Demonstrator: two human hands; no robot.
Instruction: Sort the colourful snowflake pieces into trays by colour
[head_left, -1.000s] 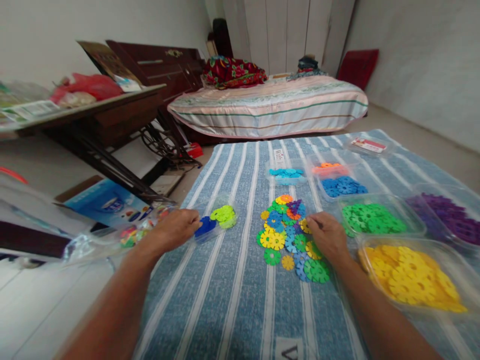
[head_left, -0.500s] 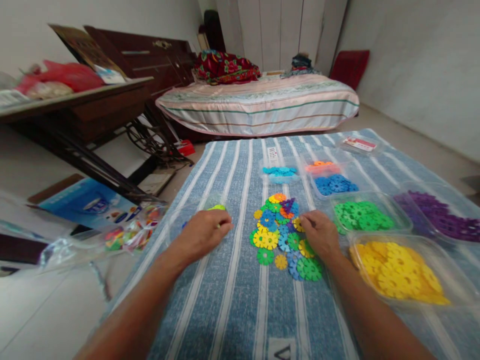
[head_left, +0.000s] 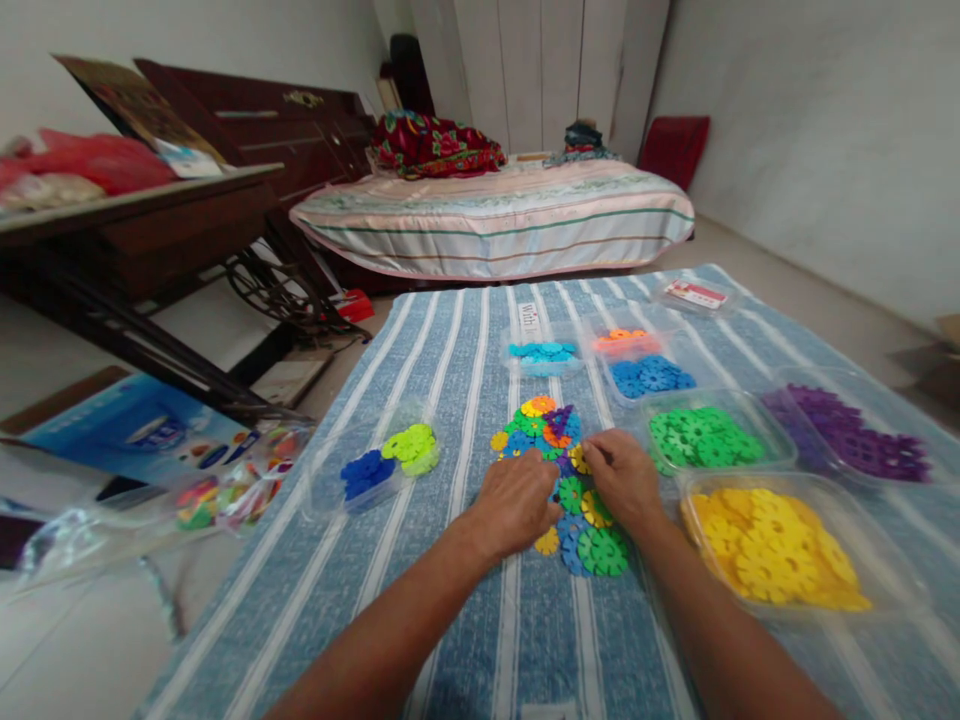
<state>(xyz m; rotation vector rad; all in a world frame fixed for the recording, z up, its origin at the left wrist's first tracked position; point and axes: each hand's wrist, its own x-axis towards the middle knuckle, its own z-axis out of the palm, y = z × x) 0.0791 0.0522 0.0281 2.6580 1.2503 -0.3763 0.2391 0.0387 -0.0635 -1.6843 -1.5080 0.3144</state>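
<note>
A mixed pile of notched plastic discs [head_left: 606,551] in green, yellow, blue, orange and purple lies on the striped cloth. My left hand [head_left: 517,502] is over the left side of this pile, fingers curled downward and their tips hidden. At the pile's right edge, my right hand [head_left: 621,476] has its fingers drawn together beside a yellow disc [head_left: 579,459]; whether it grips that disc is unclear. Left of the pile, a clear divided tray [head_left: 324,490] holds dark blue discs [head_left: 367,474] and lime discs [head_left: 410,447].
Clear tubs hold yellow [head_left: 780,545], green [head_left: 705,437], purple [head_left: 862,435], blue [head_left: 651,376], orange [head_left: 625,341] and light blue discs [head_left: 543,356]. A lidded clear box [head_left: 696,295] is at the far right corner. Beyond the table stands a bed [head_left: 495,225]; a sewing-machine table [head_left: 150,200] is left.
My left hand has moved right, from the divided tray to the pile, uncovering the lime and dark blue discs. My right hand stays by the pile's right edge. The view has shifted slightly.
</note>
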